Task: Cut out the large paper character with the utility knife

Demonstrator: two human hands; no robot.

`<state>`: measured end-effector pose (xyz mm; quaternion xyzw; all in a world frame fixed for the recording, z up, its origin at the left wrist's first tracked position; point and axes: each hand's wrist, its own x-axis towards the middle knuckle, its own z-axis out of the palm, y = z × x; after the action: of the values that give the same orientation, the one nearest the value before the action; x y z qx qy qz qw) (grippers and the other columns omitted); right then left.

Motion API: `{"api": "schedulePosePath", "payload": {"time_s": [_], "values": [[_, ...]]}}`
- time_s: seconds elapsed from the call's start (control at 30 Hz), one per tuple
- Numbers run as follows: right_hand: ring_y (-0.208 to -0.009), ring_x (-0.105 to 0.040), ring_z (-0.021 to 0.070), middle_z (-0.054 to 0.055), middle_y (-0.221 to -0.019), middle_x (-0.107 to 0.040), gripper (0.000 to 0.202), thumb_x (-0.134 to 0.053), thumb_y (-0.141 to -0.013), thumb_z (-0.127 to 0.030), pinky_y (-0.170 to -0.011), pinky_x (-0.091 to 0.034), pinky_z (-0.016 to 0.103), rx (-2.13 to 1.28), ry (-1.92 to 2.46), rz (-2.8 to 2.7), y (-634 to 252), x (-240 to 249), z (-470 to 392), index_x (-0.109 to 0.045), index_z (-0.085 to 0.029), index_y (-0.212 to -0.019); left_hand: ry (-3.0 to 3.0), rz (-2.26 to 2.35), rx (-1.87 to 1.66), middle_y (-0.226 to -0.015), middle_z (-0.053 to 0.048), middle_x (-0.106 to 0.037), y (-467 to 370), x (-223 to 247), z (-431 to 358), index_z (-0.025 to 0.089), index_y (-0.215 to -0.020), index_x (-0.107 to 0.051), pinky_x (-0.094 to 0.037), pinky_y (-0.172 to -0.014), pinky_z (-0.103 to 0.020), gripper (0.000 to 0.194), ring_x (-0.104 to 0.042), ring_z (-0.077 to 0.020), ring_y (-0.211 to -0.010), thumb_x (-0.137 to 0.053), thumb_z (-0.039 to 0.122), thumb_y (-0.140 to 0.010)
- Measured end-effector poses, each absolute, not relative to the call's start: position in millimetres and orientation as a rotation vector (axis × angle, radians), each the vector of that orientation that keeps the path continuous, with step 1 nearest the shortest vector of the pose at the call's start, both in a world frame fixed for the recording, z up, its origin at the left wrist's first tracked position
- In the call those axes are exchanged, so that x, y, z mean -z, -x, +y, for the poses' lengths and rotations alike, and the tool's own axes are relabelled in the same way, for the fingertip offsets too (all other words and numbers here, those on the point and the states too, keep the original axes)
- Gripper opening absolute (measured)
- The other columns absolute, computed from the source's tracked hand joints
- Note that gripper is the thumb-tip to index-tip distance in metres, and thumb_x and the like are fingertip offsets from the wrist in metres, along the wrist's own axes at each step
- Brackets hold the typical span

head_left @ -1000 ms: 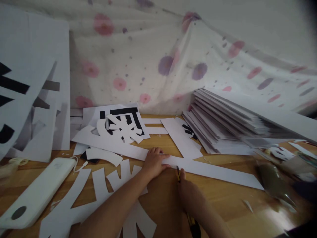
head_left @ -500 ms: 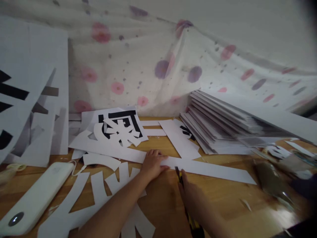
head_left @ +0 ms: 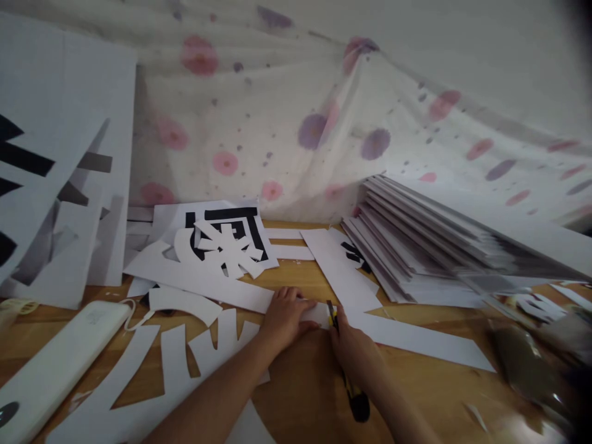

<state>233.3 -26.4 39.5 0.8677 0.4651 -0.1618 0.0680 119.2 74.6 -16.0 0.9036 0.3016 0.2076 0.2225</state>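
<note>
A long white paper or board strip (head_left: 430, 339) lies across the table. My left hand (head_left: 285, 317) pins it down, its fingers curled toward the far edge and the thumb near the front edge. In my right hand (head_left: 354, 345) is a yellow and black utility knife (head_left: 356, 398). Its blade points away from me and lies over the strip, just right of my left hand. White cut-out pieces (head_left: 185, 357) lie under and beside my left forearm. A curved white piece (head_left: 185, 302) rests behind them.
A stack of white boards (head_left: 416, 240) stands at the back right. Printed sheets and cut-outs (head_left: 226, 246) lie at the back middle. Large boards (head_left: 111, 228) lean at left, near a long white device (head_left: 69, 364). A flowered sheet (head_left: 259, 111) hangs behind.
The knife blade has moved from the strip's near edge onto the strip, with my right hand now closer to it. My left hand stays on the strip. The view has shifted slightly.
</note>
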Motion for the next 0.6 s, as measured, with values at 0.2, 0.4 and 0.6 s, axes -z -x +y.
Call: {"api": "schedulePosePath", "payload": {"time_s": [0.2,0.4,0.6], "values": [[-0.090,-0.067,0.0288,0.023,-0.099,-0.069,0.053,-0.030,-0.096,-0.019,-0.075,-0.044,0.037,0.500,-2.616,1.405,-230.3,-40.2,-27.8,-0.020,-0.001,-0.144,-2.498,0.837,-0.561,-0.109,-0.006,-0.056,-120.1,17.4,75.5,0.031,-0.114,-0.063,-0.037,-0.092,-0.040,0.048,-0.046,-0.0249,-0.103,-0.058,0.060,-0.076],[-0.089,-0.067,0.0303,0.024,-0.098,-0.068,0.053,-0.031,-0.096,-0.019,-0.074,-0.045,0.038,0.472,-2.598,1.421,-228.6,-40.1,-26.9,-0.021,0.000,-0.144,-2.496,0.838,-0.573,-0.108,-0.005,-0.056,-120.1,17.8,75.1,0.031,-0.114,-0.064,-0.037,-0.092,-0.040,0.047,-0.046,-0.0246,-0.102,-0.059,0.059,-0.076],[-0.088,-0.068,0.0291,0.024,-0.098,-0.068,0.053,-0.031,-0.095,-0.018,-0.073,-0.046,0.037,0.460,-2.586,1.410,-224.2,-41.0,-28.6,-0.020,0.001,-0.144,-2.489,0.837,-0.575,-0.109,-0.006,-0.055,-119.5,17.6,75.0,0.031,-0.114,-0.064,-0.037,-0.092,-0.040,0.046,-0.046,-0.0248,-0.103,-0.058,0.058,-0.077]]}}
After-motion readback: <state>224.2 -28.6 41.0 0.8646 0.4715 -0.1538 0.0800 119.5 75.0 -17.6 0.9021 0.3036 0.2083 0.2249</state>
